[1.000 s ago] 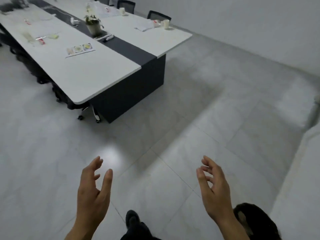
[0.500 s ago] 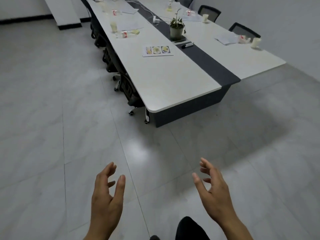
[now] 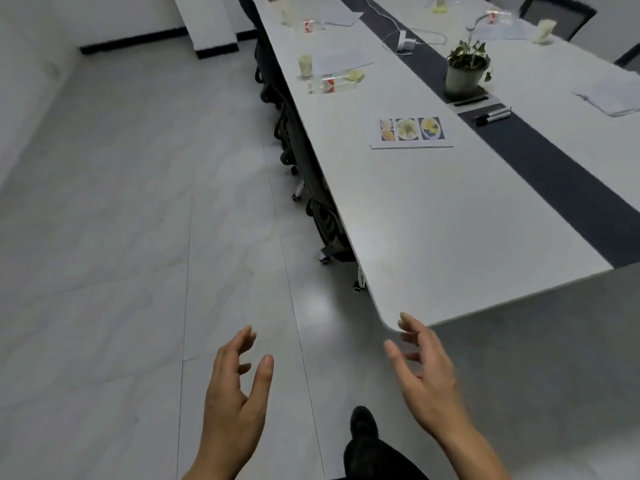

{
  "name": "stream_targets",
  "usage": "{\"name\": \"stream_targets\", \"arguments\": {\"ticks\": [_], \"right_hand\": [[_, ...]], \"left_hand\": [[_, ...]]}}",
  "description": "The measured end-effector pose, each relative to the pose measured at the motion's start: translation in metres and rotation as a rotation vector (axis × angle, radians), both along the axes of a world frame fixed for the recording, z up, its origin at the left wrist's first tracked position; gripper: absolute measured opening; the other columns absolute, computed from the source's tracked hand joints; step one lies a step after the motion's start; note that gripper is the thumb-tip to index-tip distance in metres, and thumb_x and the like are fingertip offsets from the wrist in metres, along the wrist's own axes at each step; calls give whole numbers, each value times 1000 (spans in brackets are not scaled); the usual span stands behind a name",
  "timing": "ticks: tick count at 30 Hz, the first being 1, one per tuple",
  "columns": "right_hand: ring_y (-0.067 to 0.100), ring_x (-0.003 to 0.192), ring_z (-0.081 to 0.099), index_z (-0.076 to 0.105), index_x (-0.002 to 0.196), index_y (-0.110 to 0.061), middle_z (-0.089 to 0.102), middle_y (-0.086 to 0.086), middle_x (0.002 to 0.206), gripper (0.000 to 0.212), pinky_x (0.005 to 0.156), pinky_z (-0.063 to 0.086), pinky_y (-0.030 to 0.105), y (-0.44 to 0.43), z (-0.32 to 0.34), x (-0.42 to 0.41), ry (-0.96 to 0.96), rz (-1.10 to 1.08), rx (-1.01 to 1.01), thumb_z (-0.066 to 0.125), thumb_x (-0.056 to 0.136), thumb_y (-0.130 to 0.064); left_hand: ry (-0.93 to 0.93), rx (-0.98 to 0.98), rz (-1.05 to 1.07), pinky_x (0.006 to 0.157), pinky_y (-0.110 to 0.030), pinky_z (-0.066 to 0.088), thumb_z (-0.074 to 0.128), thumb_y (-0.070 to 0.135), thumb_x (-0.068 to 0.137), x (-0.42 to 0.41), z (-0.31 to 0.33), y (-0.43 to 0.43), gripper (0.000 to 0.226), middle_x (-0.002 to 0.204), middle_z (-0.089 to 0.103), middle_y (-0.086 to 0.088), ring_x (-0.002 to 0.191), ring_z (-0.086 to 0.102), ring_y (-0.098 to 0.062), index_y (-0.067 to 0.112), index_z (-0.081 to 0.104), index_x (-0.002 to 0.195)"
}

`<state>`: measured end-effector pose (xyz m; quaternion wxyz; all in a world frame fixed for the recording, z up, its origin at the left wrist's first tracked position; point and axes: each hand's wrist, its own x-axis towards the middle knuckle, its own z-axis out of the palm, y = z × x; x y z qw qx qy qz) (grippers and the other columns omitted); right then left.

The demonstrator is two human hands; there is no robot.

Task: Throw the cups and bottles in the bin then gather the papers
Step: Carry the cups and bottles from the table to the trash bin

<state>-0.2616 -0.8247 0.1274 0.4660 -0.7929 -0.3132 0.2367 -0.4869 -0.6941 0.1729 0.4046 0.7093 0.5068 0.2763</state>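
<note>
My left hand [image 3: 235, 393] and my right hand [image 3: 426, 379] hang empty in front of me, fingers apart, above the floor just short of the near corner of a long white table [image 3: 433, 244]. On the table lies a printed paper with food photos [image 3: 410, 132]. Farther along stand a pale cup [image 3: 305, 65], a clear plastic bottle lying on its side [image 3: 329, 84] and a sheet of paper [image 3: 341, 60]. Another cup [image 3: 543, 31] and more papers [image 3: 613, 98] are on the right half. No bin is in view.
A potted plant [image 3: 464, 69] and two black markers [image 3: 491, 116] sit on the table's dark centre strip. Black office chairs [image 3: 311, 195] are tucked under the table's left side. Grey tiled floor [image 3: 121, 237] spreads to the left. My shoe [image 3: 362, 424] shows at the bottom.
The view has swung left and moved closer to the table; its near corner now sits just beyond my right fingertips. Both hands stay empty with fingers apart.
</note>
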Motion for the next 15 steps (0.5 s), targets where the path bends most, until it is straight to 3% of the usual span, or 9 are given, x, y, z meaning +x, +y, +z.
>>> {"name": "stream_targets", "arguments": {"ticks": [4,9,15], "right_hand": [[-6,120,50,43,143,-34,49,-24,131,51,96,49,26,117,22,35,-19,155,-16,58,94,-43],[-4,117,52,44,143,-33,53,-19,129,52,92,46,16,254,21,57,-81,260,-53,60,94,-41],[-6,118,52,43,144,-36,51,-24,130,52,95,51,26,412,10,74,-44,171,-47,59,95,-40]], "left_hand": [[-18,22,80,88,-17,42,53,42,88,18,12,84,50,128,49,29,115,50,9,38,43,137],[-65,-19,225,85,-16,41,53,45,86,29,0,194,44,127,49,31,112,52,7,59,37,125],[-59,-45,130,86,-17,43,52,47,87,52,-29,371,50,131,49,24,115,52,0,43,42,136]]}}
